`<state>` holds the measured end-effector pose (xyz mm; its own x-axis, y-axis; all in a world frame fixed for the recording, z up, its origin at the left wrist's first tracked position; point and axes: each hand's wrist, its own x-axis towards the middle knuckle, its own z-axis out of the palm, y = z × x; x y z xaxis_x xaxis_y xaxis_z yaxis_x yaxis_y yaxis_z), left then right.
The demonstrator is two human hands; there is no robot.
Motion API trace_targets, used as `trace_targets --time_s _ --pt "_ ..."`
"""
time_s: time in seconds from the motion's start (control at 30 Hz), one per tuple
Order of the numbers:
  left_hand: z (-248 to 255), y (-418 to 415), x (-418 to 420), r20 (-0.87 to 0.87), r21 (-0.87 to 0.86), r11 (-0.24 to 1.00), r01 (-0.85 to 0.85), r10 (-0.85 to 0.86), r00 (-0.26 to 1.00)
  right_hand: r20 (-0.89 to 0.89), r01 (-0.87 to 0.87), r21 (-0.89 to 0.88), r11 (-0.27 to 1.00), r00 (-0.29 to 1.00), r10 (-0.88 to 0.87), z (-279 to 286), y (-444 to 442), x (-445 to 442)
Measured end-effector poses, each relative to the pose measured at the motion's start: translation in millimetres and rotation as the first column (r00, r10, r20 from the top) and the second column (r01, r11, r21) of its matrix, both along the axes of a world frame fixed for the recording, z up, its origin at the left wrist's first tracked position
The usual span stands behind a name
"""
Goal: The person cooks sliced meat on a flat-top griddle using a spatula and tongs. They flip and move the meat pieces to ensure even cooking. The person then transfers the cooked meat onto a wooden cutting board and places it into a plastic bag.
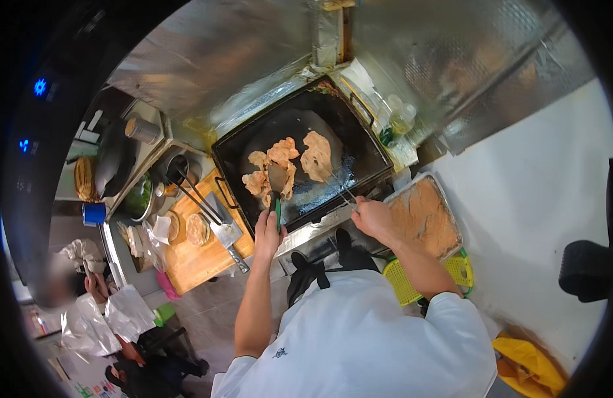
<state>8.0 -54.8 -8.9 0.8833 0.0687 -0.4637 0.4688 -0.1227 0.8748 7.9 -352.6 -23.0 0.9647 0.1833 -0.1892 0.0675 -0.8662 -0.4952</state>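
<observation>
My left hand (269, 235) grips the green-and-black handle of a spatula (276, 181), whose flat blade rests on several browned pieces of meat (256, 183) at the left of a black square griddle (366, 166). In my right hand (373, 218) are the handles of metal tongs (344, 188). Their tips reach the lower edge of a larger flat piece of meat (316, 156), apart from the others. Whether the tips pinch it, I cannot tell. Oil glistens on the griddle's near part.
Left of the griddle, a wooden board (187, 266) carries a cleaver (222, 219), black tongs (199, 199) and round flatbreads (197, 230). A tray of orange-brown paste (421, 214) sits at right above a yellow-green plastic stool (403, 282). Oil bottles (400, 122) stand behind. People are at lower left.
</observation>
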Motion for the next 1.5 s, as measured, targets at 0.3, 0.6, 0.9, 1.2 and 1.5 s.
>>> trace_targets --time_s 0.3,0.6,0.9,1.2,1.5 --pt "-20.7 -4.1 55.6 -0.203 -0.07 0.997 -0.035 0.02 0.979 0.046 0.196 0.248 0.949 0.976 -0.213 -33.7 15.6 -55.4" --pt "10.8 28.1 27.9 -0.315 -0.581 0.769 -0.267 0.09 0.945 -0.097 0.833 0.063 0.55 0.553 -0.827 -42.1 -68.3 -176.4" --pt "9.3 22.1 43.7 -0.35 -0.605 0.771 -0.197 -0.037 0.936 -0.091 0.827 -0.135 0.546 0.538 -0.838 -97.3 -141.4 -146.5" --pt "19.5 15.2 37.4 -0.349 -0.525 0.831 -0.183 -0.014 0.937 -0.142 0.875 -0.013 0.484 0.477 -0.867 -106.8 -132.0 -112.0" --pt "25.5 7.1 39.7 -0.358 -0.5 0.841 -0.205 0.015 0.933 -0.192 0.925 0.048 0.377 0.379 -0.905 -108.5 -125.8 -112.7"
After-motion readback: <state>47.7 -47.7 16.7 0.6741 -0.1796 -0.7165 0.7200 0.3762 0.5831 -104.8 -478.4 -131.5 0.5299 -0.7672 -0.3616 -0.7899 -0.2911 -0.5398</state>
